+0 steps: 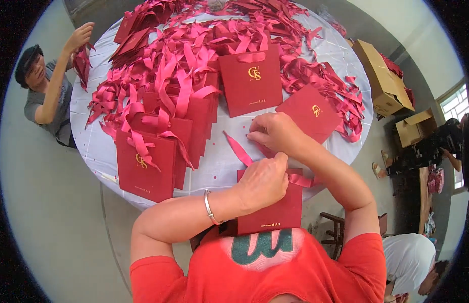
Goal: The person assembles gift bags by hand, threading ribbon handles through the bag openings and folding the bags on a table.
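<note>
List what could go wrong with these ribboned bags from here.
The bag beneath the left hand appears close to the red shirt, so it might slip off the table if nudged. The silver bracelet could snag a ribbon. The crowded ribbons beyond may tangle when a bag is lifted.

Between the row of standing red bags [183, 135] and the left hand [265, 182], a strip of white tablecloth [214, 164] gives room for passing, though a pink ribbon [236, 148] reaches into it. Beyond, an upright bag [250, 90] blocks; past the right hand [278, 134], another bag [312, 117] does.
</note>
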Demonstrator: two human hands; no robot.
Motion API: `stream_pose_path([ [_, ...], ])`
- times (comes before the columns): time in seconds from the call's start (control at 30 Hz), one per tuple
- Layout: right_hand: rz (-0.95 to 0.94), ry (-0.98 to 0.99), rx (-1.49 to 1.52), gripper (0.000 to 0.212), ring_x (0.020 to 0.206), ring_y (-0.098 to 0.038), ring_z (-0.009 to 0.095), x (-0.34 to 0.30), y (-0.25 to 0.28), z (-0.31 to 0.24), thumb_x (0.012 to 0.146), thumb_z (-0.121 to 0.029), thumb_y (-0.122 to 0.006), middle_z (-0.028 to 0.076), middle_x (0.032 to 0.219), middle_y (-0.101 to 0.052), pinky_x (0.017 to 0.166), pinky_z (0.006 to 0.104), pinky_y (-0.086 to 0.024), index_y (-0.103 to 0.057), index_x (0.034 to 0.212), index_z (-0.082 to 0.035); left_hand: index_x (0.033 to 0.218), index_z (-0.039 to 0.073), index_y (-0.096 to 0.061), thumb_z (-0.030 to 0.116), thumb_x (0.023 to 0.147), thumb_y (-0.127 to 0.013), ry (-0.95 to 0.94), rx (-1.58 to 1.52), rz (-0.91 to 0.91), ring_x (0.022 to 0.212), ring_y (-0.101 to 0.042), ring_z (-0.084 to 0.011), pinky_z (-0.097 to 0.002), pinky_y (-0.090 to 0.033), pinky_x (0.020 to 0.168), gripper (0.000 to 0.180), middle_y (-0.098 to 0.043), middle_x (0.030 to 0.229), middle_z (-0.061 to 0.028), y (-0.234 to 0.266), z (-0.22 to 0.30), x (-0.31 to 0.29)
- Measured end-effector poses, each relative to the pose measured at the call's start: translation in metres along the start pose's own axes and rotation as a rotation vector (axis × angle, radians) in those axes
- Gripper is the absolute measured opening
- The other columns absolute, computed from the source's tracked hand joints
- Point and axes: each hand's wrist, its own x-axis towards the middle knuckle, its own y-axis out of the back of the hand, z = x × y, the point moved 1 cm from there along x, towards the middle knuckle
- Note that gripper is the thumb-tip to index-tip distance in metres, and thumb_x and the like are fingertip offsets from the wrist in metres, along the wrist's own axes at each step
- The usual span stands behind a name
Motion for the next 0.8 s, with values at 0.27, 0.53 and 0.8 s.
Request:
stream_pose_path([
  [0.27,-0.061,-0.084,0.184,0.017,0.073,-0.067,0.022,0.001,0.001,-0.006,0.078,-0.013,-0.071,0.014,0.083,-0.069,0.067,0.0334,-0.052,-0.068,0.09,-0.001,0.087,-0.003,-0.05,0.009,0.081,-0.058,0.01,0.025,-0.029,0.071,-0.062,-0.0437,-0.0519,-0.048,0.063,0.016,-0.061,0.072,-0.0258,0.0,-0.002,0.0],
  [0.53,-0.114,0.252,-0.078,0.016,0.073,-0.065,0.028,0.003,0.006,-0.007,0.075,-0.01,-0.068,0.015,0.079,-0.066,0.068,0.0348,-0.052,-0.068,0.088,0.0,0.088,-0.002,-0.052,0.01,0.082,-0.059,0.04,0.043,-0.07,0.074,-0.062,-0.0428,-0.0514,-0.048,0.065,0.015,-0.062,0.075,-0.0256,-0.001,-0.001,0.001],
  [0.8,0.067,-0.356,0.476,0.015,0.056,-0.058,0.012,-0.012,0.029,0.032,0.081,-0.013,-0.064,0.004,0.065,-0.062,0.05,0.0271,-0.047,-0.066,0.084,0.002,0.09,-0.002,-0.056,0.011,0.082,-0.061,0.036,0.008,-0.068,0.077,-0.063,-0.041,-0.0479,-0.05,0.068,0.016,-0.064,0.078,-0.0241,0.001,-0.003,0.003],
])
